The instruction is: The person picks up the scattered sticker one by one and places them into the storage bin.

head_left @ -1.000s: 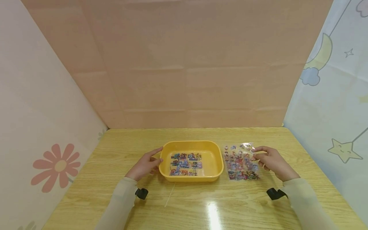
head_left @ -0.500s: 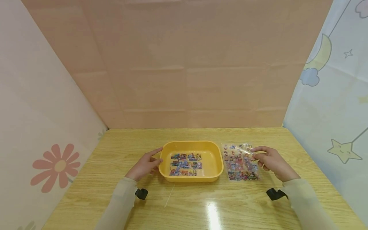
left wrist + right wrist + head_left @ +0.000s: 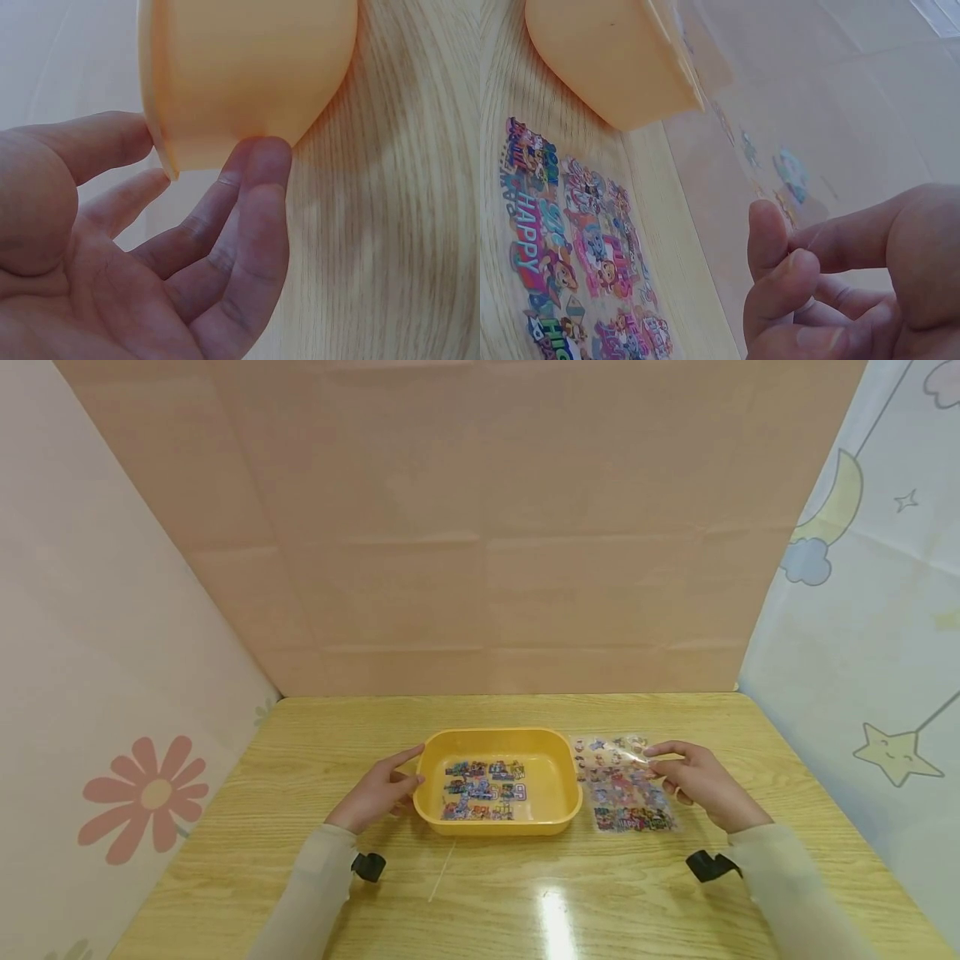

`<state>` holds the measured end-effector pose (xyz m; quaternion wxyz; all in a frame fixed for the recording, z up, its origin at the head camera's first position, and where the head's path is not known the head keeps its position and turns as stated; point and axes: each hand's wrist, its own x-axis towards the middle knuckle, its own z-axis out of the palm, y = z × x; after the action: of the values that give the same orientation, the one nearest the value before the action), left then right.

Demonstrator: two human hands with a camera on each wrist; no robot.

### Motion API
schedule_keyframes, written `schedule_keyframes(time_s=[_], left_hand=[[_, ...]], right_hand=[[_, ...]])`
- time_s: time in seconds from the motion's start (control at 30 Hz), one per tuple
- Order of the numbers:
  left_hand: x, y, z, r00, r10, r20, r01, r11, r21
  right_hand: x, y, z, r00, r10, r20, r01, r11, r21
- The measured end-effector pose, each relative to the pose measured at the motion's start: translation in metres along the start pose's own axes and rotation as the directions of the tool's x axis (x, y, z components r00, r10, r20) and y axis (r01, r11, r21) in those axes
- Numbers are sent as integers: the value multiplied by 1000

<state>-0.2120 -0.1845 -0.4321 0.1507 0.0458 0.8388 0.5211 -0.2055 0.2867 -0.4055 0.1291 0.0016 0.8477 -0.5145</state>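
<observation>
My left hand (image 3: 378, 793) holds the left end of a yellow plastic tray (image 3: 498, 829). In the left wrist view the thumb and a finger touch the tray's rim, and other fingertips bear against its outer wall. Clear sheets with colourful cartoon stickers (image 3: 480, 789) lie inside the tray. Right of it, my right hand (image 3: 705, 781) pinches the edge of a clear sticker sheet (image 3: 611, 752) between thumb and fingers. That sheet is raised, its left edge close to the tray's right rim. Beneath it another sticker sheet (image 3: 585, 255), lettered "HAPPY", lies on the table.
The wooden table (image 3: 487, 902) carries a bright light reflection near its front. A plain tan backdrop (image 3: 480, 527) rises behind it. Patterned white walls stand at left and right. A black strap (image 3: 708, 866) hangs at the right wrist.
My right hand has moved a little left, carrying the raised sticker sheet towards the tray. The left hand and the tray have stayed in place.
</observation>
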Motion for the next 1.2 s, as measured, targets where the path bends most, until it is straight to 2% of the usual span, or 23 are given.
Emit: schedule_keyframes(time_s=[0.53,1.2], left_hand=[[-2,0,0,1000,1,-2,-1,1000,7],[1,-1,0,1000,9,17,-9,1000,-14]], right_hand=[[6,-9,14,1000,4,17,-4,1000,12],[15,-25,30,997,-60,53,59,998,16]])
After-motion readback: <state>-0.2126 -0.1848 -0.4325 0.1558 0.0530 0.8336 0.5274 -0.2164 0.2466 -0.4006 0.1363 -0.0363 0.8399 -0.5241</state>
